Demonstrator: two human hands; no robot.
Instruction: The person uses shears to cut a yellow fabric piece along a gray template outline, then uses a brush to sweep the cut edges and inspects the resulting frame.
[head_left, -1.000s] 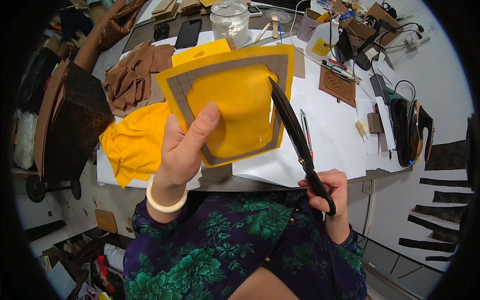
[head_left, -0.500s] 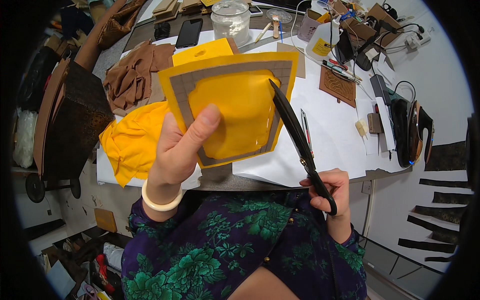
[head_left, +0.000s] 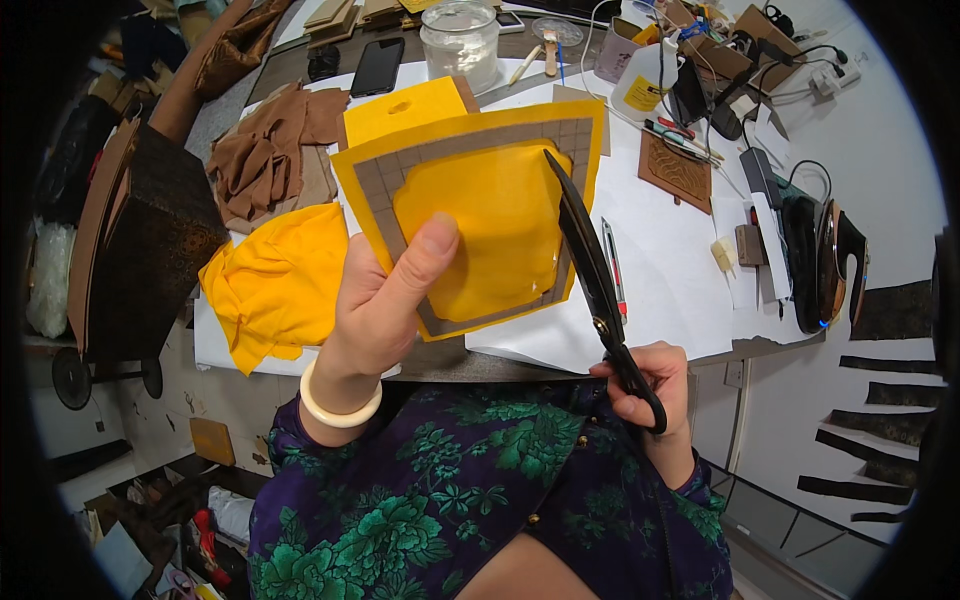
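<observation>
My left hand (head_left: pixel 385 290) grips a yellow fabric panel (head_left: pixel 490 220) by its lower left part, thumb on the face and fingers behind it. The panel has a yellow rim, a grey gridded border and a smooth yellow middle with notched corners. My right hand (head_left: pixel 655 385) is closed round the handles of black scissors (head_left: pixel 588 255). Their blades look nearly together and point up and away, with the tip over the upper right corner of the yellow middle. Whether the tip touches the panel, I cannot tell.
Crumpled yellow cloth (head_left: pixel 275 285) and brown cloth (head_left: pixel 260 155) lie at left. Behind the panel are a yellow block (head_left: pixel 405 110), a glass jar (head_left: pixel 460 45) and a phone (head_left: pixel 378 67). A utility knife (head_left: pixel 614 270), a carved brown panel (head_left: pixel 676 172) and an iron (head_left: pixel 830 260) sit at right.
The left hand and the fabric panel have shifted a little to the right. The scissors have tilted slightly, their handles moving a bit left, with the tip still over the same corner.
</observation>
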